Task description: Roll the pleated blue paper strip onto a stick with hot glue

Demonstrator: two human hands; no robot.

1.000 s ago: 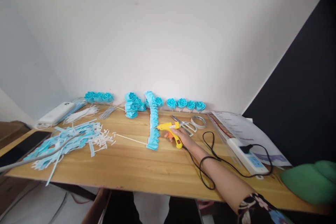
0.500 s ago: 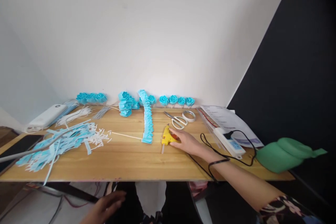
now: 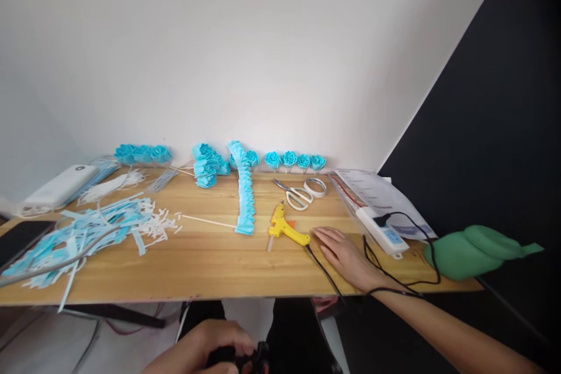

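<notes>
My right hand (image 3: 344,254) lies on the wooden table, fingers stretched out, just right of the yellow glue gun (image 3: 289,231), not holding it. The glue gun lies with its nozzle away from me. To its left lies a pleated light-blue strip (image 3: 246,193), with a thin white stick (image 3: 205,221) at its near end. Below the table edge, my left hand (image 3: 208,345) is over my lap, fingers curled on a small black object (image 3: 262,355) that I cannot make out. Scissors (image 3: 297,194) and a roll of white tape (image 3: 315,187) lie beyond the glue gun.
Blue paper roses (image 3: 289,159) line the wall. Blue strips (image 3: 94,234) and white scraps (image 3: 160,225) cover the left side, beside a phone (image 3: 20,242) and white power bank (image 3: 61,187). A power strip (image 3: 385,236), black cord (image 3: 326,272) and green pouch (image 3: 468,251) are at right.
My right hand has let go of the glue gun and drawn back to the right. My left hand has moved right over my lap and curled around the black object. The view has shifted slightly.
</notes>
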